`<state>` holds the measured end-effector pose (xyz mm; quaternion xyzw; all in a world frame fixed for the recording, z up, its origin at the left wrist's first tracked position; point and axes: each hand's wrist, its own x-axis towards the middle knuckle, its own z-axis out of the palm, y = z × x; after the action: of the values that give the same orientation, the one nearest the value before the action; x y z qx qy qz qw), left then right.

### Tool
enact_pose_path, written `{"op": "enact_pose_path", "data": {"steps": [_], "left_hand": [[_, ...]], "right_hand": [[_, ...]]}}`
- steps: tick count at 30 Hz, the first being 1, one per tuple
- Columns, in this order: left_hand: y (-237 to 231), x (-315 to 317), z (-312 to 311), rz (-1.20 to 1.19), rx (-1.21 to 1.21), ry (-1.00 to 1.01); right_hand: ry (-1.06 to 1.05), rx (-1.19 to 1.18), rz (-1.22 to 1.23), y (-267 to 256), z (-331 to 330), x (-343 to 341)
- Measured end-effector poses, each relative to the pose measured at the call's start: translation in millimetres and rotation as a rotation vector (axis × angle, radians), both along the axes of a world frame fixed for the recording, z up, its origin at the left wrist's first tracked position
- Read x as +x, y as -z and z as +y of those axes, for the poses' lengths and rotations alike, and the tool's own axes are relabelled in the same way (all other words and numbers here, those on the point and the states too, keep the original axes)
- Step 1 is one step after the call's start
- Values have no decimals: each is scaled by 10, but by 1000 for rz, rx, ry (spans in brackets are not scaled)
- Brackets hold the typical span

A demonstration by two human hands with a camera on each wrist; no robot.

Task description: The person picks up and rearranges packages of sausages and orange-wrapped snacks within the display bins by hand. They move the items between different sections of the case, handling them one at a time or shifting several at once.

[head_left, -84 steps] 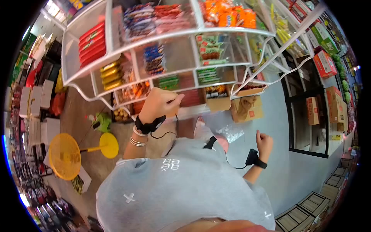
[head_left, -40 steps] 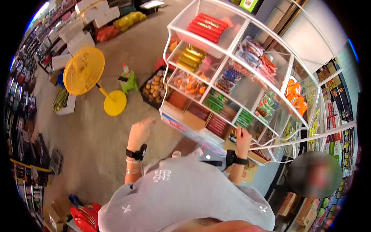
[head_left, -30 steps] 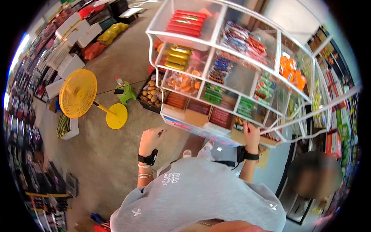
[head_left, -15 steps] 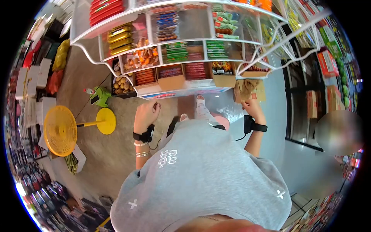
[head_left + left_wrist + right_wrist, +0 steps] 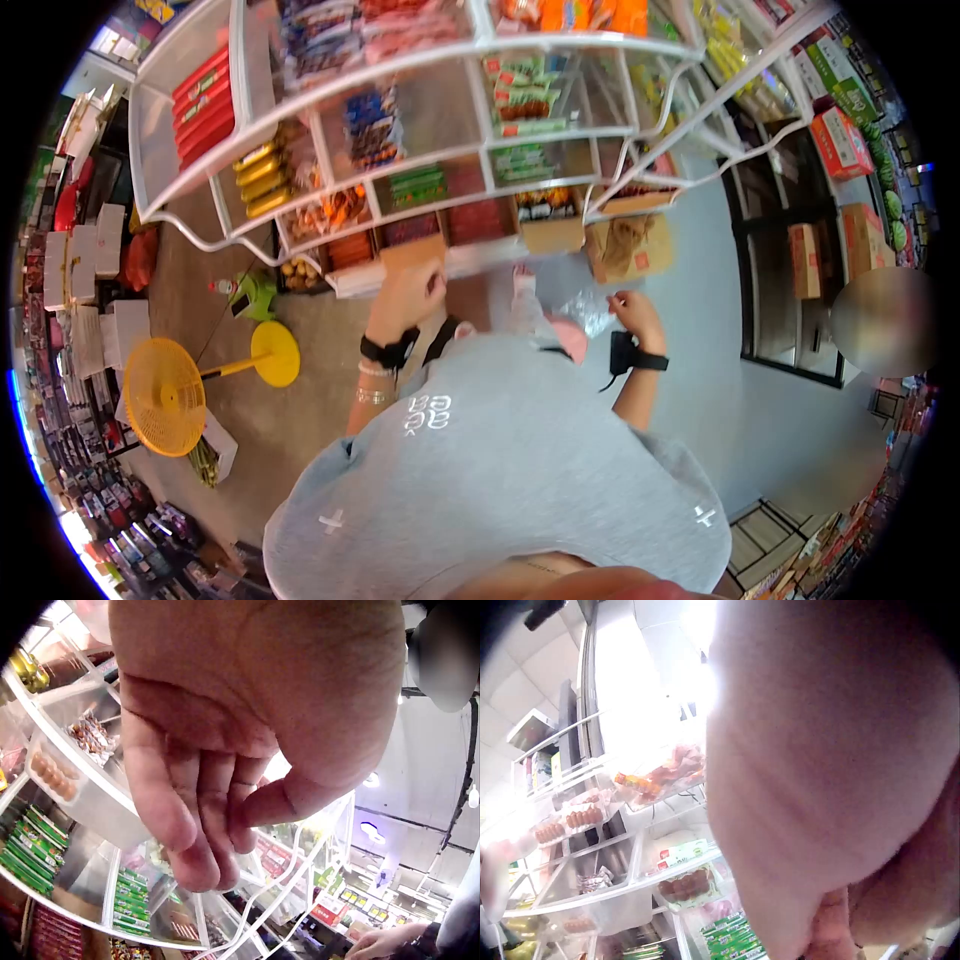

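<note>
Loosely bent, the fingers of my left hand (image 5: 405, 300) hold nothing; in the head view this hand overlaps a cardboard flap (image 5: 418, 252) at the foot of a white-framed snack rack (image 5: 478, 47). Lower and to the right, my right hand (image 5: 640, 318) hangs with bent fingers in front of my body, nothing seen in it. In the left wrist view the left palm (image 5: 262, 682) has its thumb near the fingers. Clear bins hold green packets (image 5: 418, 186), blue packets (image 5: 374, 132), gold packs (image 5: 264, 180) and red packs (image 5: 204, 105). The right wrist view shows mostly skin.
A yellow fan (image 5: 165, 395) stands on the floor at left, near a green stool-like object (image 5: 254, 295). An open carton (image 5: 640, 245) lies beyond my right hand. Black-framed shelving (image 5: 790, 310) with boxes stands at right, by a blurred round patch (image 5: 885, 320).
The head view swung left, then back to face the rack. Both hands came close to the rack's foot and have since drawn apart from it in view; nothing was taken.
</note>
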<state>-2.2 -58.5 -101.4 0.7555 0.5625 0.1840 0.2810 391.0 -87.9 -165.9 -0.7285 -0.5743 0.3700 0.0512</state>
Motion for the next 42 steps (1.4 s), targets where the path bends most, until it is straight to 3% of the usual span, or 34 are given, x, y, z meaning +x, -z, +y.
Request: {"op": "enact_pose_path", "data": {"steps": [4,5,11,14,15,17,19,22,23,24,25,27,28,30,32,33,35,37,39,41,42], "left_hand": [[-117,353,443,-110,37,62],[-112,436,600,-129,109,108],[-789,999,1357,-114,147,125],[-1129,1228,1446,-660,-62,23],[-1254,1246,1450,-663,-54,6],[-1510,1221,1406,-700,61,164],[-1730,1091,1436,-575,261,297],[-2267,926,1345,-481,450,388],[-2413,884,1258,-504,511,408],[-2386,769,1133,-645,602,543],[-2470,743,1059,-784,689,681],[-3035,564,1045,-567,836,1258],[-3102,512,996,-562,840,1249],[-3183,380,907,-463,1032,958],[-3345,230,958,-336,676,788],[-3280,230,1082,-347,677,795],[-3079,366,1488,-365,879,301],[-3077,379,1915,-454,554,149],[-2970,283,2477,-393,326,181],[-2878,230,2923,-183,-22,193],[-2835,234,3065,-189,-133,326]], "right_hand": [[-107,245,79,61,579,94],[-127,344,192,20,732,93],[-236,466,573,-849,1677,-319],[-320,695,708,-1462,2149,-470],[-345,796,731,-1730,2294,-502],[-496,925,729,-2201,2619,-500],[-683,1004,601,-2683,2945,-520],[-898,981,496,-2978,3594,-582],[-923,837,338,-2998,3810,-627],[-938,694,182,-2999,3970,-677],[-950,696,186,-2972,4073,-731],[-856,600,-363,-2847,4242,-842],[-865,604,-361,-2739,4366,-842],[-1010,689,-509,-2596,4492,-863],[-924,723,-438,-2605,4416,-863],[-833,758,-375,-2651,4367,-853],[-831,768,-392,-2650,4453,-811],[-958,727,-262,-2631,4478,-737],[-1008,708,-158,-2900,4304,-689],[-755,601,182,-3193,4176,-661],[-794,742,163,-3360,4144,-643]]}}
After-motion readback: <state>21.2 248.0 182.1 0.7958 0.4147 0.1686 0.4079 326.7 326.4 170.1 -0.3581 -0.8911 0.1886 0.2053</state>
